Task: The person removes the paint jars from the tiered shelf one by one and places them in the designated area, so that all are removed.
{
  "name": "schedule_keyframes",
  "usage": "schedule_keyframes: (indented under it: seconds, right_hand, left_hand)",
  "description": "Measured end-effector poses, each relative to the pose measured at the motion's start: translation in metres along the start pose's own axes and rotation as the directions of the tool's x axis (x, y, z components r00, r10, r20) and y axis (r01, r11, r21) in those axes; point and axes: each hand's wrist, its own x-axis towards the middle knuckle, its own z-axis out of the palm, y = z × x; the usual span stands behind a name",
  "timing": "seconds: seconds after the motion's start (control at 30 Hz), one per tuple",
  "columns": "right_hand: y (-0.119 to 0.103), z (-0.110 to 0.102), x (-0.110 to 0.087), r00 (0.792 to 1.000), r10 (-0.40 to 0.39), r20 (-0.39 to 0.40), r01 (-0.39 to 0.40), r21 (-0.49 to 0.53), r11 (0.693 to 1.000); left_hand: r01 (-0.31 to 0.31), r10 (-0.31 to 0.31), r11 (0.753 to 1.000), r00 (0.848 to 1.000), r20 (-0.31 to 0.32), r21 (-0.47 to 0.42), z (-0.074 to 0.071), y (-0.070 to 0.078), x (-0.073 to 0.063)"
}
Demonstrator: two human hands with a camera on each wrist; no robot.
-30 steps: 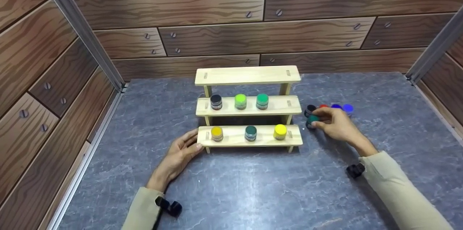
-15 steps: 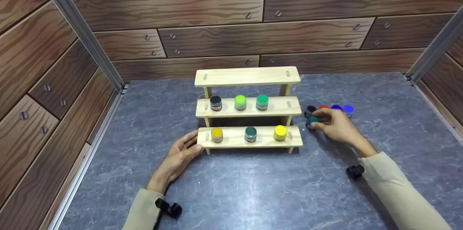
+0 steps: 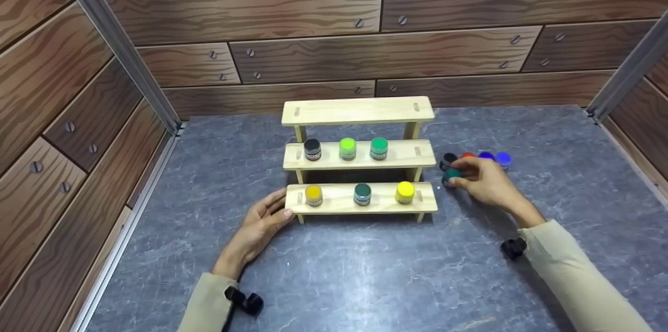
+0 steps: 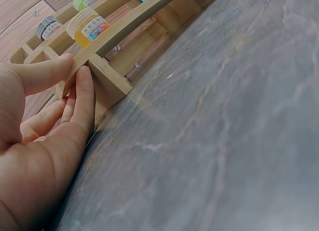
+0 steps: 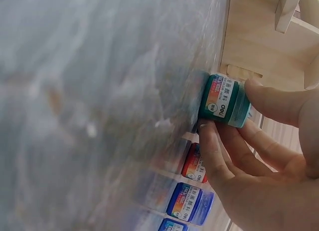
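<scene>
A three-tier wooden display rack (image 3: 358,110) stands in the middle of the table. My left hand (image 3: 259,225) pinches the left end of its lowest tier; in the left wrist view the thumb lies on the board and the fingers (image 4: 84,94) reach beneath. To the right of the rack, my right hand (image 3: 488,181) holds a dark green paint jar (image 5: 224,100) between thumb and fingers, its base right at the tabletop. On the lowest tier sit an ochre jar (image 3: 313,195), a dark green jar (image 3: 362,194) and a yellow jar (image 3: 405,192).
The middle tier bears a black jar (image 3: 312,149), a light green jar (image 3: 347,149) and a green jar (image 3: 379,149). Behind my right hand stand another black jar (image 3: 448,160), a red jar (image 5: 194,163) and blue ones (image 3: 503,159). Wood-patterned walls (image 3: 308,55) enclose the table.
</scene>
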Motion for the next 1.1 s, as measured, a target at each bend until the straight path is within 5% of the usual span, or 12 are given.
schedule_keyframes:
  seconds: [0.63, 1.1]
  right_hand:
    - [-0.041, -0.034, -0.004, 0.998, -0.059, -0.03, 0.059, -0.001, 0.998]
    - [-0.083, -0.024, 0.004, 0.99, -0.137, -0.033, 0.137, -0.02, 0.99]
  left_hand:
    - [0.011, -0.011, 1.0, 1.0, -0.008, -0.004, 0.0, -0.001, 0.001]
    - [0.003, -0.003, 1.0, 1.0, -0.001, -0.002, 0.001, 0.0, 0.0]
